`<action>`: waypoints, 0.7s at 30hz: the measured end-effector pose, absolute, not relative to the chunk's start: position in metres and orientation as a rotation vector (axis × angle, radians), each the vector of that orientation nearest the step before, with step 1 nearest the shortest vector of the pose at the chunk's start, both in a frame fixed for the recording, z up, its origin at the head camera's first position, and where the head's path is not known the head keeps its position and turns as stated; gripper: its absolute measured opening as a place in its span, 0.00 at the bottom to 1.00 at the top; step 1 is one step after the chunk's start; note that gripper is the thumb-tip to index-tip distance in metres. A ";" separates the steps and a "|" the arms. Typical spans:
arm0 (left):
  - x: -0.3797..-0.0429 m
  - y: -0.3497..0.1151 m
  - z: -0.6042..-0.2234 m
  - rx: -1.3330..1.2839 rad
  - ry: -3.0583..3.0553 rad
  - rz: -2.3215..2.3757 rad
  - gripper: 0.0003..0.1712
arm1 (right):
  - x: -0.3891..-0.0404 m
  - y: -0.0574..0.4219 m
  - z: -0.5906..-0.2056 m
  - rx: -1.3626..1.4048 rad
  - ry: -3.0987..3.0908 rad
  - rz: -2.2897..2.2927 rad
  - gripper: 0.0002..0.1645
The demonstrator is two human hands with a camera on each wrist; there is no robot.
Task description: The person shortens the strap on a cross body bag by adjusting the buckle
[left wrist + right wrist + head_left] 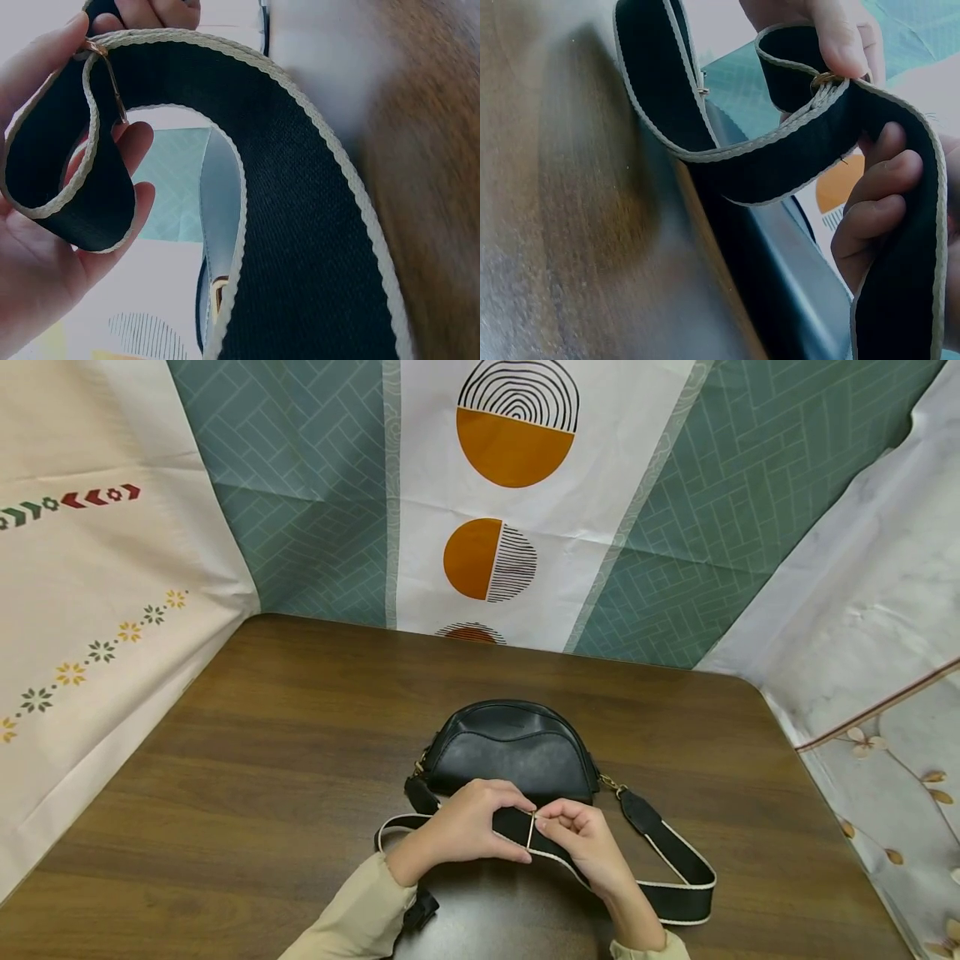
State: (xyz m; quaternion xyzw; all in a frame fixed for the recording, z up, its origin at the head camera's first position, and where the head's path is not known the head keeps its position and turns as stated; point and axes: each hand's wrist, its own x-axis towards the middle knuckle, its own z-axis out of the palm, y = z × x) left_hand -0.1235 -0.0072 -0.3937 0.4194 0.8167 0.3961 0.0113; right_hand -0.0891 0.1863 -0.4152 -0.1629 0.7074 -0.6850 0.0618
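Note:
A black half-moon handbag (510,752) stands on the table, its wide black strap (686,903) with cream edging clipped on by gold hardware. My left hand (468,827) grips the strap at a thin gold slider buckle (531,831), thumb and fingers at opposite ends of the bar. In the left wrist view the strap makes a loop inside that palm, running through the slider (114,86). Just right of the slider, my right hand (588,843) pinches the strap between thumb and index finger. Its other fingers (881,210) curl behind the band in the right wrist view.
The brown wooden table (262,760) extends around the bag. A patterned green and white cloth (315,527) hangs behind its far edge, with pale cloths at both sides. A small black object (422,910) shows beside the left sleeve (360,906).

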 end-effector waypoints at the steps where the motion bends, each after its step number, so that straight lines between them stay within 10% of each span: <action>1: -0.124 -0.008 -0.394 1.311 2.545 1.243 0.25 | -0.089 0.186 -0.415 -0.478 2.137 -2.068 0.10; 21: -0.127 -0.016 -0.396 1.272 2.506 1.307 0.26 | -0.082 0.213 -0.414 -0.369 2.165 -1.961 0.13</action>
